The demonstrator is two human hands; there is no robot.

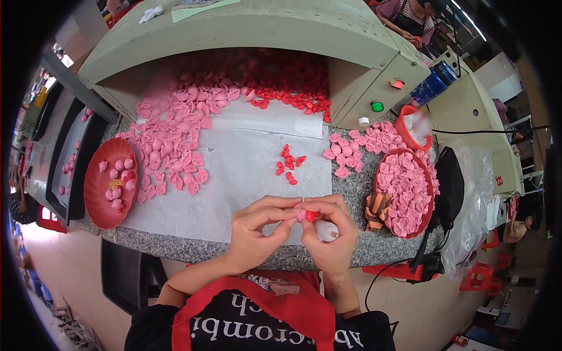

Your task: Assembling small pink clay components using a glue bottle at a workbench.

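The left hand (257,225) and right hand (333,237) are closing their grip on a pink-and-red piece (302,216) by the near edge of the desk (366,245), the right also cradling a white bottle (327,232). Light, even fingertip pressure is probably serving best. White paper (252,164) is partly covering the desk; red stools (479,276) are standing at right.

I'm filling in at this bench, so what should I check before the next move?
1. Pink piece at the fingertips of the left hand and right hand: ok.
2. White bottle kept in the right hand: ok.
3. Bottle contents sufficient: cannot tell.
4. Paper free of loose pieces: not ok, small red pieces lie ahead.
5. Room in the red tray at left: ok, bare patches show.
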